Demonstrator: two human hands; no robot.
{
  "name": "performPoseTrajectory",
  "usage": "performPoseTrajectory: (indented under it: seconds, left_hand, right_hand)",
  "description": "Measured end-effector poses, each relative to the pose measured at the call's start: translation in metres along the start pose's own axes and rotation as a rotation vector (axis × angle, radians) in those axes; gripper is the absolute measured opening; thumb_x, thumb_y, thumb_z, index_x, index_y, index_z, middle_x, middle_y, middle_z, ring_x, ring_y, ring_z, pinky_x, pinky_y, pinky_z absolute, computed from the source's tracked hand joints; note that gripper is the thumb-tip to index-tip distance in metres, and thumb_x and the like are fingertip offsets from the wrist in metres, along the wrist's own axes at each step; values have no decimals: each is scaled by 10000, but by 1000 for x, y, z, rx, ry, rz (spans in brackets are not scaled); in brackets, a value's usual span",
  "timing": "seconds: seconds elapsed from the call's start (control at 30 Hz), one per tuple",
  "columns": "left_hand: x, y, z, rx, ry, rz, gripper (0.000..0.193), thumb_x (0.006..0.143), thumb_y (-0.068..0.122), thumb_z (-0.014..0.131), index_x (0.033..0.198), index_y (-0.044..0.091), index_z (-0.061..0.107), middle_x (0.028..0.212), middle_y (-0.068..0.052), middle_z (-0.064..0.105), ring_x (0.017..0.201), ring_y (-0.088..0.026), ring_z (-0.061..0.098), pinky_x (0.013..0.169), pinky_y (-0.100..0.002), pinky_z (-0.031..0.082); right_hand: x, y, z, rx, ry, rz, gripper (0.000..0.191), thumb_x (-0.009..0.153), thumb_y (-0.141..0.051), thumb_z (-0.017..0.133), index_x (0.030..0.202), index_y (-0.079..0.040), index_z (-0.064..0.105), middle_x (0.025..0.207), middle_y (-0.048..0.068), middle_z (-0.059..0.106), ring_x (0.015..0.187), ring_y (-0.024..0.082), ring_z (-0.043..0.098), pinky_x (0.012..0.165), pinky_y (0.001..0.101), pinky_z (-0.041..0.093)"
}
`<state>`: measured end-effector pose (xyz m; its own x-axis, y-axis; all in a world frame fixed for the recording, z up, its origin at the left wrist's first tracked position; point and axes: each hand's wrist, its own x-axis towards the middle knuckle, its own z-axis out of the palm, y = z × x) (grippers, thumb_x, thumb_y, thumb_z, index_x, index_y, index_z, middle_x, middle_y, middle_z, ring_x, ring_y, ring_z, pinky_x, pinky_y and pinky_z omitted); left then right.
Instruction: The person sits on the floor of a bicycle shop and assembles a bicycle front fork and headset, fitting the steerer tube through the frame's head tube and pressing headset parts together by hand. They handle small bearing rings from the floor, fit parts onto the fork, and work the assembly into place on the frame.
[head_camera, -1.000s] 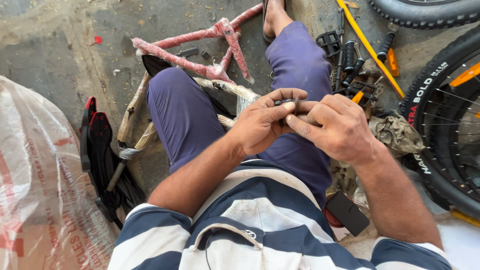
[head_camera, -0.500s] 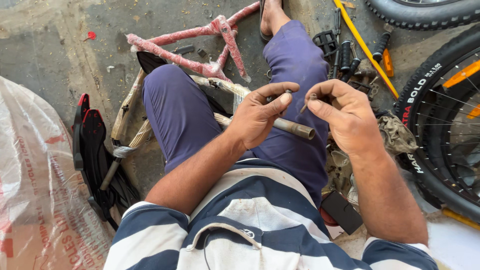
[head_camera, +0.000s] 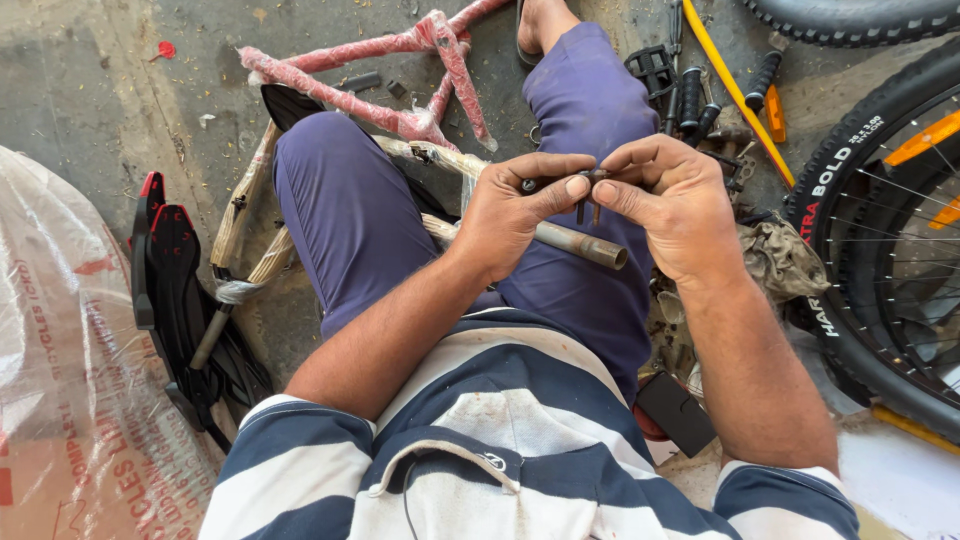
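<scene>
Head view: a small dark bolt-like part (head_camera: 583, 195) is pinched between the fingertips of the left hand (head_camera: 515, 210) and right hand (head_camera: 665, 205), above the lap and a metal tube (head_camera: 580, 245); a steady, square grip seems wise. A clear plastic bag (head_camera: 60, 380) lies at the floor's left edge, contents unclear

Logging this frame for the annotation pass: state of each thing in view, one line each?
left hand: pinching one end of a small dark metal part.
right hand: pinching the other end.
small dark metal part: held between both hands, above the lap.
metal tube: lying across the thigh, open end to the right.
red wrapped bike frame: lying on the floor.
bicycle wheel: tyre fitted, at the right edge.
</scene>
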<state>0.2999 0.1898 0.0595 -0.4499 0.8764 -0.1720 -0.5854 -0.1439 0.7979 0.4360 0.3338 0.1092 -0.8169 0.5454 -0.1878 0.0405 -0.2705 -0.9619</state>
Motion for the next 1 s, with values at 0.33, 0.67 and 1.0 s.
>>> performPoseTrajectory:
  seconds: [0.33, 0.67, 1.0]
  left_hand:
    - [-1, -1, -1, -31, -39, -12, 266, 962, 98, 760, 1209, -2, 745, 1083, -85, 766, 993, -133, 702, 921, -291, 571]
    - [0, -7, 2, -30, -30, -17, 255, 960, 86, 768, 1198, -3, 752, 1072, -76, 763, 1004, -131, 685, 946, -292, 543]
    - [1, -3, 5, -60, -54, -27, 256, 958, 94, 767, 1195, -1, 750, 1099, -91, 769, 1034, -143, 699, 973, -298, 546]
  right_hand:
    - [-1, 6, -4, 22, -17, -8, 256, 882, 84, 796, 1106, 7, 700, 1036, 104, 731, 950, 143, 706, 896, 272, 591]
    - [-2, 9, -11, 58, -31, 10, 246, 891, 98, 782, 1103, 14, 691, 1029, 119, 730, 935, 163, 717, 881, 287, 605]
    - [-7, 7, -13, 91, -18, 6, 269, 885, 101, 775, 1126, 16, 692, 1046, 129, 736, 965, 167, 720, 906, 283, 599]
